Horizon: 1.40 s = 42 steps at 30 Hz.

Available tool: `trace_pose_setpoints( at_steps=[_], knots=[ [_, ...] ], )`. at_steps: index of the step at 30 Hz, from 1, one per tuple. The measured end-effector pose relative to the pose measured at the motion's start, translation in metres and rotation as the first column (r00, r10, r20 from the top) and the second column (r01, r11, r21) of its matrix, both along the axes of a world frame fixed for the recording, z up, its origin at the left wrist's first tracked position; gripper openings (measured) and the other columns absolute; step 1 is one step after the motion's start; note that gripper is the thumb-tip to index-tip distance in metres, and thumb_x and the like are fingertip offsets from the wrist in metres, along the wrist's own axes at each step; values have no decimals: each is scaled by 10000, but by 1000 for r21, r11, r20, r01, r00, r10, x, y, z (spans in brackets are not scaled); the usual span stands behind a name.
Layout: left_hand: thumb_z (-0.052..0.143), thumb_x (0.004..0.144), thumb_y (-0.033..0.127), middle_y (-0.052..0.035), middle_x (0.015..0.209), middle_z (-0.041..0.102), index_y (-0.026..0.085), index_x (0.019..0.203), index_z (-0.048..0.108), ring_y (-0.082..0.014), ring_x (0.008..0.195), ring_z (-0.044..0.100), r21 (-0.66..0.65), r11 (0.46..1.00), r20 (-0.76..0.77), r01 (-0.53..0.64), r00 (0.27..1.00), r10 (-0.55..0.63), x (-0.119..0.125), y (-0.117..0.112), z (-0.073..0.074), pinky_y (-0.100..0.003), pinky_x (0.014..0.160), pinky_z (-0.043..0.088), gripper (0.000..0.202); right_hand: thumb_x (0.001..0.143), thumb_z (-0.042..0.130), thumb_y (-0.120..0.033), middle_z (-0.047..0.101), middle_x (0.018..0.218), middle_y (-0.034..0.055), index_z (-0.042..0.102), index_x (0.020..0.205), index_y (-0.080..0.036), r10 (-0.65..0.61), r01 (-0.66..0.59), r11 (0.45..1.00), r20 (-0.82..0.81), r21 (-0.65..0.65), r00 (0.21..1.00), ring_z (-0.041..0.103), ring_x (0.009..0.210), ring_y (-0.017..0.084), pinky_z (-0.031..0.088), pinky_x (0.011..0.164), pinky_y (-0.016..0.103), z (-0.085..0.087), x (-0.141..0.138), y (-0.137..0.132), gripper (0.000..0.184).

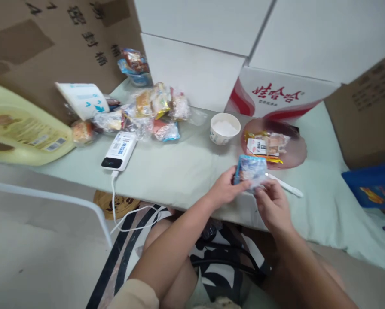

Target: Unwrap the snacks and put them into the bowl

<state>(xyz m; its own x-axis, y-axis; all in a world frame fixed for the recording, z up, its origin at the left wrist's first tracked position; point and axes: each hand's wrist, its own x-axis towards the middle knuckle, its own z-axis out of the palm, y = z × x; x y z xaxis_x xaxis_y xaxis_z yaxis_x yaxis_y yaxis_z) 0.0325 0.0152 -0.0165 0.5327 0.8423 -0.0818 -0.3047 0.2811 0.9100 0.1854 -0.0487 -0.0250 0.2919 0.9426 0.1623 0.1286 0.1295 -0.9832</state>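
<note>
Your left hand (pixel 226 186) grips a blue packet (pixel 252 166) by its left side, thumb across the near edge, while your right hand (pixel 273 205) pinches its near right corner between thumb and fingers. The packet sits between the two, touching both, so neither hand is nearer; almost square, it shows no clear long axis. It is held above the bench (pixel 186 169), on the near side of a pink plate (pixel 297 156). Its glossy wrap frames a pale, mottled middle, too blurred to read.
</note>
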Motion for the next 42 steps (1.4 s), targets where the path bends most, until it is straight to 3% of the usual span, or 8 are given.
trace_pose_setpoints(
  at_steps=[5, 9, 12, 17, 22, 26, 34, 42],
  knots=[
    [742, 699, 316, -49, 974, 698, 139, 1135, 658, -190, 873, 631, 155, 983, -344, -102, 927, 150, -2, 19, 1, -287, 801, 491, 478, 887, 574, -288, 699, 1087, 90, 705, 905, -245, -85, 31, 995, 613, 99, 786, 664, 1045, 254, 518, 939, 435, -3, 52, -3, 138],
    [731, 739, 422, 13, 688, 580, 147, 1228, 619, -139, 607, 522, 194, 977, -598, -86, 780, 187, -10, 29, 4, -260, 599, 423, 572, 866, 547, -284, 708, 1103, 143, 672, 1125, -190, -159, 179, 981, 838, 75, 523, 648, 1044, 318, 500, 941, 506, -12, 103, -2, 303],
    [719, 750, 453, -2, 752, 619, 145, 1336, 517, -150, 649, 564, 168, 984, -568, -63, 810, 149, -11, 29, -1, -271, 639, 451, 692, 859, 555, -296, 676, 1223, 186, 662, 1187, -147, -79, 223, 975, 894, -23, 441, 616, 1126, 355, 485, 967, 538, -23, 127, 0, 376],
    [731, 718, 316, -43, 942, 656, 189, 1443, 385, -175, 776, 616, 327, 944, -592, -42, 770, 239, -7, 25, -14, -317, 769, 490, 813, 934, 486, -302, 739, 1006, 135, 729, 1058, -183, -44, 196, 979, 871, -61, 489, 676, 924, 300, 535, 813, 452, -19, 125, -1, 298],
    [764, 714, 373, -59, 988, 638, 205, 1525, 235, -208, 805, 621, 452, 890, -660, -57, 650, 377, 6, 15, -15, -359, 809, 487, 984, 990, 448, -340, 715, 796, 52, 734, 1060, -225, 69, -107, 994, 716, 9, 695, 652, 699, 195, 518, 664, 321, -4, 86, -6, 316],
    [820, 673, 388, -44, 948, 646, 231, 1543, 208, -219, 783, 633, 450, 890, -628, -68, 685, 369, 17, 9, -12, -356, 801, 488, 1075, 995, 438, -358, 719, 841, 60, 734, 1094, -250, 119, -166, 986, 673, 5, 730, 666, 755, 200, 522, 686, 319, -4, 61, 0, 330],
    [863, 626, 312, -32, 934, 656, 226, 1536, 253, -201, 807, 646, 361, 920, -505, -153, 797, 331, 16, 15, -15, -345, 848, 490, 1099, 970, 458, -325, 740, 920, 77, 754, 1098, -260, 156, -104, 988, 749, -116, 643, 677, 811, 238, 525, 704, 358, -12, 69, 4, 330],
    [798, 683, 319, -104, 1141, 634, 190, 1446, 419, -255, 1006, 635, 478, 874, -641, -90, 644, 417, -3, 25, -12, -384, 948, 473, 861, 940, 497, -335, 744, 955, 59, 776, 1024, -263, 110, 41, 986, 819, -161, 562, 669, 809, 236, 478, 665, 347, -8, 110, -4, 300]
  ],
)
